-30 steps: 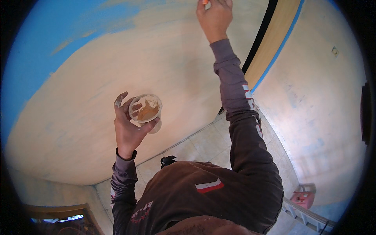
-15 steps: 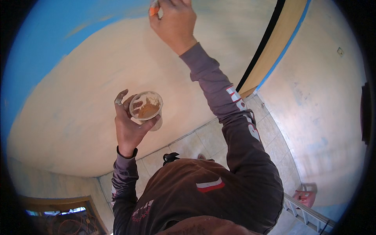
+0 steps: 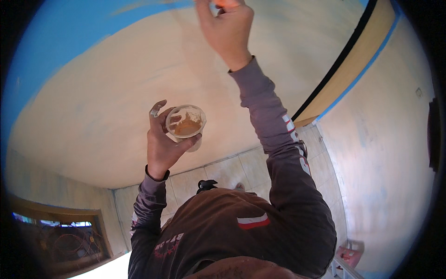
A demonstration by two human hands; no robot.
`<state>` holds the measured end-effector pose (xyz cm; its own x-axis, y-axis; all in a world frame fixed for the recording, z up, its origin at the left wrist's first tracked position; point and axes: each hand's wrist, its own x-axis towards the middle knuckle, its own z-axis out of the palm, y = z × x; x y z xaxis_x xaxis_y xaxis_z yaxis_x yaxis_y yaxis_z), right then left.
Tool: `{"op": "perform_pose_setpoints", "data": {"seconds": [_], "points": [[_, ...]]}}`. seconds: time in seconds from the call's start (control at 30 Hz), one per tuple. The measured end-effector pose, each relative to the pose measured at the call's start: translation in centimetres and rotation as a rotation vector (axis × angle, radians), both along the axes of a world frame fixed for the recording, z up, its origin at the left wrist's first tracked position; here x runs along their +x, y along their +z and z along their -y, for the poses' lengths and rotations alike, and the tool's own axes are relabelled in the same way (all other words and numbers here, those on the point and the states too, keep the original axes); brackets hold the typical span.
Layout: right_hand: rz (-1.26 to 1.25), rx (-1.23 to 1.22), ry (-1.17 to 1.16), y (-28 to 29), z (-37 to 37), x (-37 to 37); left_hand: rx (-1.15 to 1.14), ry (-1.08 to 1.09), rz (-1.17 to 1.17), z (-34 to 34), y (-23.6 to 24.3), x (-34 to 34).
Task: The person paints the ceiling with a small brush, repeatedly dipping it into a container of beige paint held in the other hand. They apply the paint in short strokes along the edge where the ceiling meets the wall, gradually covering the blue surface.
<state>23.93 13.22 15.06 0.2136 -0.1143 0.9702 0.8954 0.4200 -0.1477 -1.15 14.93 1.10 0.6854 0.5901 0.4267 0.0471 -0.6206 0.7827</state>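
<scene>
The left hand (image 3: 162, 145) has its grip clamped around a clear cup (image 3: 189, 124) containing tan paste (image 3: 188, 128). The right hand (image 3: 229, 35) is closed on an orange object (image 3: 226, 3), partly out of view. Open room separates the hands. The wall (image 3: 107, 121) meets the floor (image 3: 227, 172) below; a black strip (image 3: 337, 72) borders its right.

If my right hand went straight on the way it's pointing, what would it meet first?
Probably the flat beige-and-blue painted wall, though the depth between it and your right hand is unclear. The hand reaches the picture's top edge, so anything farther along is out of view.
</scene>
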Motion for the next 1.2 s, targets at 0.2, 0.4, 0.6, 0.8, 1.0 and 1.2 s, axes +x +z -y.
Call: {"op": "perform_pose_setpoints", "data": {"seconds": [0.2,0.4,0.6,0.8,1.0,1.2], "points": [[-0.179,-0.101,0.113,-1.4,0.8,7.2,0.016,-0.053,-0.026,-1.1,-0.4,-0.4],[-0.221,-0.283,-0.218,-1.1,7.4,10.6,0.031,-0.094,0.015,-1.5,-0.7,-0.3],[-0.150,-0.176,-0.247,-1.5,11.2,12.8,0.012,-0.125,0.017,-1.8,-0.6,-0.7],[-0.065,-0.086,-0.435,-2.6,14.7,12.3,0.017,-0.146,0.049,-2.1,-1.4,-0.9],[-0.479,-0.082,0.277,-3.1,14.8,5.8,0.034,-0.147,0.033,-2.9,-2.3,-1.0],[-0.325,-0.358,0.320,-2.4,11.1,3.5,-0.020,-0.146,0.069,-3.1,-3.1,-0.6]]}}
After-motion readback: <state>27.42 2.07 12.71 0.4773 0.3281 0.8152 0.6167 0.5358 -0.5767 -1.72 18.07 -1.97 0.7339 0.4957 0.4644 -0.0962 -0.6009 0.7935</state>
